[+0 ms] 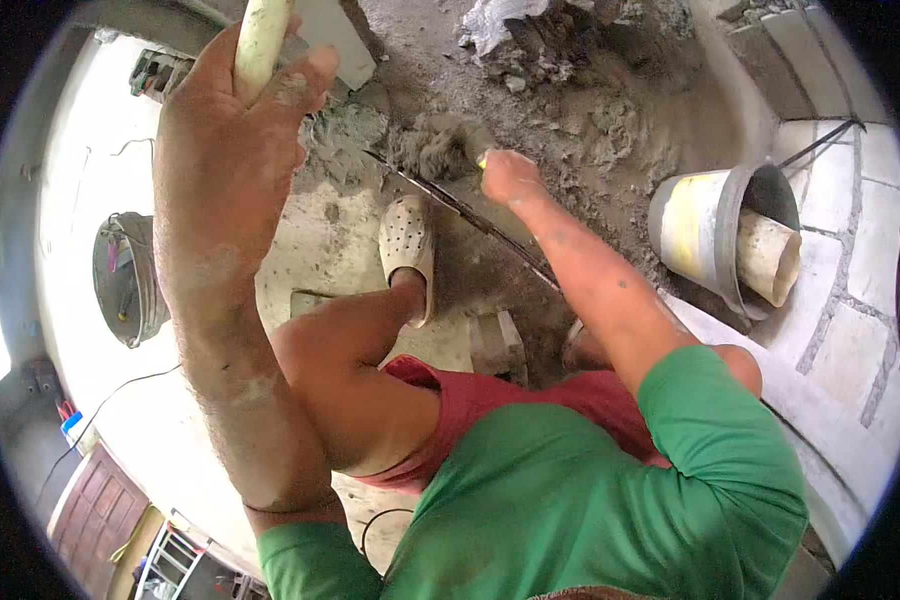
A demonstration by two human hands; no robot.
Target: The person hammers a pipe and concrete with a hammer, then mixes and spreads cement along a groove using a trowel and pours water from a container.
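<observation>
My left hand (235, 130), smeared with grey dust, is raised close to the camera and wrapped round a pale, round handle (261, 50). What the handle belongs to runs out of view at the top. Farther down, my right hand (512, 178) is closed on a tool with a yellow end (483, 160). Its working part is lost in a blurred lump of grey mortar (435, 148). A thin dark rod (470, 215) slants from near the mortar to beneath my right forearm. Wet mortar (345, 140) also lies spread on the floor beside my left hand.
A bucket (692, 225) lies tipped at right beside a block wall (830, 270), a pale cylindrical object (767, 258) inside it. Another bucket (130, 280) is at left. A grey rubble lump (515, 35) sits ahead; a block (497, 345) is near my clog (407, 245).
</observation>
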